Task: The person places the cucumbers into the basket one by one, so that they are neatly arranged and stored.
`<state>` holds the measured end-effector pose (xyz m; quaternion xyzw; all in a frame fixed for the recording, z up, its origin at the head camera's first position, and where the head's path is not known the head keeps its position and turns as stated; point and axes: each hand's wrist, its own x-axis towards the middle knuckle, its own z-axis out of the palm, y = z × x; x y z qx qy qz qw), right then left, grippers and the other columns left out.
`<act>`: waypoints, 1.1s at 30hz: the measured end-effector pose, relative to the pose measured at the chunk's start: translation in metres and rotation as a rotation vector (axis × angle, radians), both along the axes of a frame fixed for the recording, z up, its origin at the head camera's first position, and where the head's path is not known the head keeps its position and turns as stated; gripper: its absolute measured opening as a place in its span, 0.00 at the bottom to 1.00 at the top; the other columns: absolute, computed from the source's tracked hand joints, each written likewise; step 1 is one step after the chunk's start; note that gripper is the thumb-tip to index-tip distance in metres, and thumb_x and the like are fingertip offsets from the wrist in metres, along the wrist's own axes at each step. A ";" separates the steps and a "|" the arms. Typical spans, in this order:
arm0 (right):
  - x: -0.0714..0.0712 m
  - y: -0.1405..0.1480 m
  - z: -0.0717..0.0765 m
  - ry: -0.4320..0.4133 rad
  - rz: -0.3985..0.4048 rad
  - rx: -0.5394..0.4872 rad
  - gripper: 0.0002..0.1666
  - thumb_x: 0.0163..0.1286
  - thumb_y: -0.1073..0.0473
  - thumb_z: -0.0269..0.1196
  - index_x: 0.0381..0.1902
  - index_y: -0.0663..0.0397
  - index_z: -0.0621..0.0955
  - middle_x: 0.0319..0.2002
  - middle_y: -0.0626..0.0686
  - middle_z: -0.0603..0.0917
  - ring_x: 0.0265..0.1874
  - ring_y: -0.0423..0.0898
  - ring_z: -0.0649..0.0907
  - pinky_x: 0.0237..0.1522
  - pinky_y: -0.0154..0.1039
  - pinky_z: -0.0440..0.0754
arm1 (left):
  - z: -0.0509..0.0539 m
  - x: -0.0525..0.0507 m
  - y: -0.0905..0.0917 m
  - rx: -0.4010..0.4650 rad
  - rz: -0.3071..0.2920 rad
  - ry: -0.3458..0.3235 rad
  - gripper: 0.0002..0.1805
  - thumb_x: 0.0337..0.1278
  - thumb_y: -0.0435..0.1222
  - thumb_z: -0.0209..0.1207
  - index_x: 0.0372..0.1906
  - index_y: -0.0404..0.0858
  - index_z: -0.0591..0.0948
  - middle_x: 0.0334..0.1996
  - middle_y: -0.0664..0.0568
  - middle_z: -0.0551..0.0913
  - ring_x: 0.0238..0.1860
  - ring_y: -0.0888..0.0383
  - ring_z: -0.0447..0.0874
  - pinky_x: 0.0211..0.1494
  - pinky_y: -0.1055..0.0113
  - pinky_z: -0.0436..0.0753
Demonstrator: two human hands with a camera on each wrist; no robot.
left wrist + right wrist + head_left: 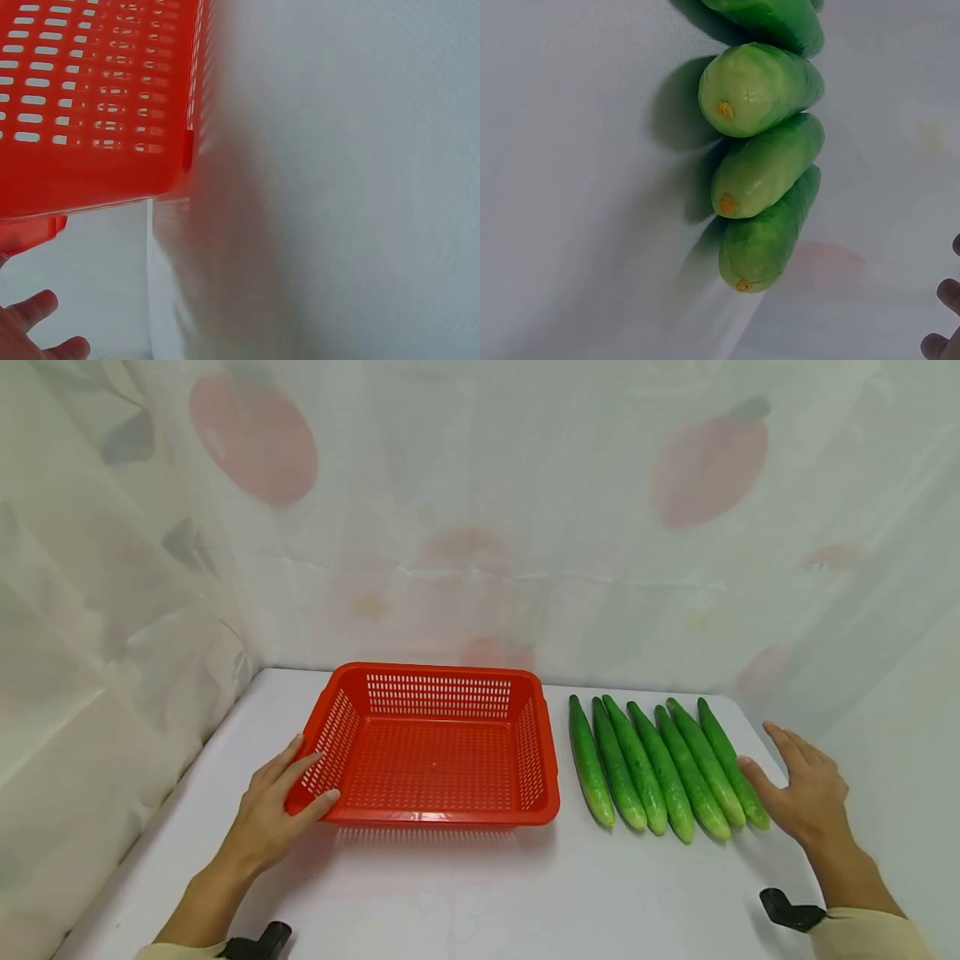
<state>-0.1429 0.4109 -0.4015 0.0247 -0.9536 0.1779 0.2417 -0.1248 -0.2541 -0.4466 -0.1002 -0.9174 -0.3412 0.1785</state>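
Beige sleeves (870,937) nearest; left grip (268,810) spread, clasping nothing visibly, at the red plastic basket (438,817), eight o'clock. Seven cucumbers (662,772) lie at its three, splayed, empty right grip (813,789) beside. Seemingly pre-pick; next wants one grasped.

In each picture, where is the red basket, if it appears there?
Head: the red basket lies slightly left of and below the centre.
Left wrist: it fills the upper-left corner, cut off by the frame.
Right wrist: it does not appear.
Shared landmark: the white tabletop, in all three.
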 end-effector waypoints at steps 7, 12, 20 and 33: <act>-0.003 -0.002 -0.010 0.008 -0.017 -0.036 0.39 0.70 0.45 0.56 0.73 0.53 0.61 0.67 0.69 0.64 0.63 0.73 0.60 0.56 0.76 0.48 | -0.003 -0.002 0.000 0.061 0.026 0.000 0.34 0.51 0.45 0.69 0.63 0.36 0.75 0.73 0.49 0.57 0.67 0.39 0.54 0.53 0.33 0.62; -0.003 -0.003 -0.013 -0.028 -0.044 -0.085 0.40 0.70 0.45 0.56 0.74 0.55 0.60 0.67 0.69 0.62 0.62 0.75 0.59 0.54 0.76 0.51 | -0.005 -0.003 0.000 0.071 0.035 0.002 0.35 0.51 0.45 0.68 0.64 0.36 0.74 0.73 0.51 0.56 0.67 0.40 0.53 0.53 0.33 0.62; -0.005 0.002 -0.025 -0.071 -0.095 -0.195 0.38 0.72 0.49 0.55 0.74 0.56 0.58 0.66 0.73 0.62 0.62 0.75 0.60 0.55 0.73 0.55 | -0.010 -0.004 0.001 0.116 0.031 0.007 0.36 0.51 0.43 0.69 0.66 0.37 0.72 0.74 0.53 0.56 0.68 0.43 0.53 0.53 0.34 0.63; -0.002 0.016 -0.048 -0.200 -0.169 -0.480 0.39 0.75 0.43 0.50 0.77 0.47 0.52 0.70 0.68 0.59 0.65 0.72 0.58 0.53 0.73 0.59 | -0.012 0.000 0.003 0.157 0.034 0.002 0.38 0.49 0.41 0.71 0.67 0.37 0.71 0.73 0.53 0.56 0.68 0.47 0.53 0.54 0.36 0.63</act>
